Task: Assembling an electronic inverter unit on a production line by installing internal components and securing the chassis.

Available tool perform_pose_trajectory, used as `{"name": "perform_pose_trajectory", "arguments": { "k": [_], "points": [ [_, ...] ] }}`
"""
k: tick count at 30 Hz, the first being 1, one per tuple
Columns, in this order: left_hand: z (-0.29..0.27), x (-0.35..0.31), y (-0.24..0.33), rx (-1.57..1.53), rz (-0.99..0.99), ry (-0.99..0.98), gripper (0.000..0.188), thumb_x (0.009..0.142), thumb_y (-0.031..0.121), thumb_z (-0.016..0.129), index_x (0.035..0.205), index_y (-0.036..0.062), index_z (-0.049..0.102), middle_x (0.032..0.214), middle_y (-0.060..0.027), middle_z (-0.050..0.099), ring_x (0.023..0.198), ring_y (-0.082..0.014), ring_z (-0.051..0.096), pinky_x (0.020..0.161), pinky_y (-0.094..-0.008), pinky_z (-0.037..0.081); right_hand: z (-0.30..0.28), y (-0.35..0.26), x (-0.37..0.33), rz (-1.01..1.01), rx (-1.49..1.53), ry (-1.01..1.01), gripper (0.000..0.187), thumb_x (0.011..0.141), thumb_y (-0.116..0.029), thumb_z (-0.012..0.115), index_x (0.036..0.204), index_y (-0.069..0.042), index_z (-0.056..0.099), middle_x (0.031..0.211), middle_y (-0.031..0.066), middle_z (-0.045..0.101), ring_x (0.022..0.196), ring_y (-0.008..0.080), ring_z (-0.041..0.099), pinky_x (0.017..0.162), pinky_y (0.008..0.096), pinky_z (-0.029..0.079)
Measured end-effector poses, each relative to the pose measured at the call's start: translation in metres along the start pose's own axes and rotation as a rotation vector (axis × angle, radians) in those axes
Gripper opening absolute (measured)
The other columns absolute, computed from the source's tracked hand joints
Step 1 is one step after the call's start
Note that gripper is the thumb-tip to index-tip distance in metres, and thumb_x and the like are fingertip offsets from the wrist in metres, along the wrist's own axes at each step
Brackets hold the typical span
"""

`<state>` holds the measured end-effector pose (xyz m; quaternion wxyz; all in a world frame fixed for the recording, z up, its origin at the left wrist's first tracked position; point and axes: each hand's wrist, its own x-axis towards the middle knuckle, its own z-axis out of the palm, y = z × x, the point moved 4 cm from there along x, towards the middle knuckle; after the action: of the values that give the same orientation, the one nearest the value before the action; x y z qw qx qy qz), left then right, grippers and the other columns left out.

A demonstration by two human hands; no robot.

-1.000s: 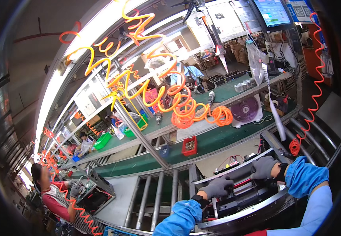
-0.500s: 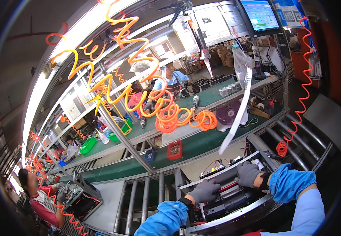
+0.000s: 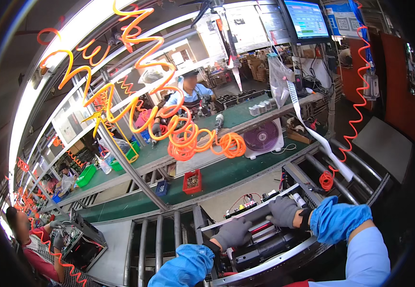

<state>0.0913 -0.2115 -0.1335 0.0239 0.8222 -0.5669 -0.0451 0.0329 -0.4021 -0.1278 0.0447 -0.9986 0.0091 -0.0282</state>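
In front of me lies an open metal casing (image 3: pixel 269 265) with a black cylindrical part (image 3: pixel 265 249) inside. My left hand (image 3: pixel 233 233), grey-gloved, reaches over the inner metal wall with bent fingers. To its right is my right hand (image 3: pixel 282 212), also gloved, its fingers curled down at the same wall. A red cable (image 3: pixel 261 228) runs between the fingertips of both hands. What the fingers grip, if anything, is hidden. Small boards with coloured wires (image 3: pixel 248 204) sit just beyond the wall. Blue sleeve covers are on both forearms.
Metal rollers (image 3: pixel 159 241) flank the casing. Beyond run a green bench with a red bin (image 3: pixel 192 182), a blue bin (image 3: pixel 161 187) and a purple fan (image 3: pixel 262 138). Orange coiled hoses (image 3: pixel 183 138) and a white strip (image 3: pixel 320 138) hang nearby. Co-workers stand left and across.
The whole view has shifted, so the scene sits farther left. The white strip's lower end has swung right over the rollers. Both hands stay at nearly the same place on the casing.
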Motion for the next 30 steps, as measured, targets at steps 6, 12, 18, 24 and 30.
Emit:
{"name": "perform_pose_trajectory", "arguments": {
  "k": [6,12,18,24,30],
  "points": [
    [0.0,0.017,0.01,-0.044,-0.676,-0.171,0.043,0.088,0.042,0.057,0.112,0.0068,0.065,0.116,-0.0208,0.06,0.105,-0.0397,0.063,0.085,-0.0503,0.053,-0.007,0.004,0.011,-0.716,-0.14,-0.13,0.035,0.086,-0.042,0.059,0.094,-0.008,0.063,0.094,0.0172,0.063,0.085,0.0352,0.064,0.071,0.0476,0.053],
    [-0.006,-0.001,0.003,0.144,0.187,-0.06,0.028,0.085,0.032,0.058,0.099,0.0079,0.062,0.097,-0.018,0.061,0.091,-0.0379,0.062,0.075,-0.0474,0.053,-0.001,-0.013,0.014,0.019,-0.133,-0.133,0.033,0.086,-0.032,0.057,0.095,-0.004,0.072,0.093,0.0173,0.07,0.085,0.0338,0.07,0.07,0.0469,0.056],
    [-0.005,0.012,0.012,0.01,-0.539,-0.128,0.052,0.086,0.05,0.058,0.114,0.0063,0.064,0.108,-0.0165,0.066,0.097,-0.0347,0.067,0.08,-0.0469,0.055,0.001,0.001,0.001,-0.415,-0.114,-0.055,0.035,0.083,-0.038,0.062,0.099,-0.007,0.062,0.095,0.0192,0.063,0.089,0.0365,0.063,0.074,0.0482,0.051],
    [-0.001,0.017,0.004,0.044,-0.252,-0.226,0.032,0.084,0.027,0.057,0.107,0.0065,0.066,0.11,-0.0158,0.063,0.104,-0.0337,0.063,0.085,-0.0438,0.053,0.009,0.0,0.02,-0.37,-0.083,-0.007,0.031,0.084,-0.033,0.059,0.088,-0.004,0.066,0.087,0.0183,0.064,0.078,0.0352,0.065,0.069,0.0468,0.053],
    [-0.004,0.004,0.004,0.141,0.064,-0.054,0.03,0.082,0.03,0.059,0.099,0.0065,0.066,0.095,-0.0152,0.064,0.09,-0.0339,0.064,0.074,-0.0465,0.053,0.005,-0.007,0.011,0.0,0.004,-0.018,0.037,0.085,-0.037,0.06,0.1,-0.003,0.067,0.098,0.0224,0.064,0.088,0.0405,0.065,0.076,0.0489,0.053]
  ]
}}
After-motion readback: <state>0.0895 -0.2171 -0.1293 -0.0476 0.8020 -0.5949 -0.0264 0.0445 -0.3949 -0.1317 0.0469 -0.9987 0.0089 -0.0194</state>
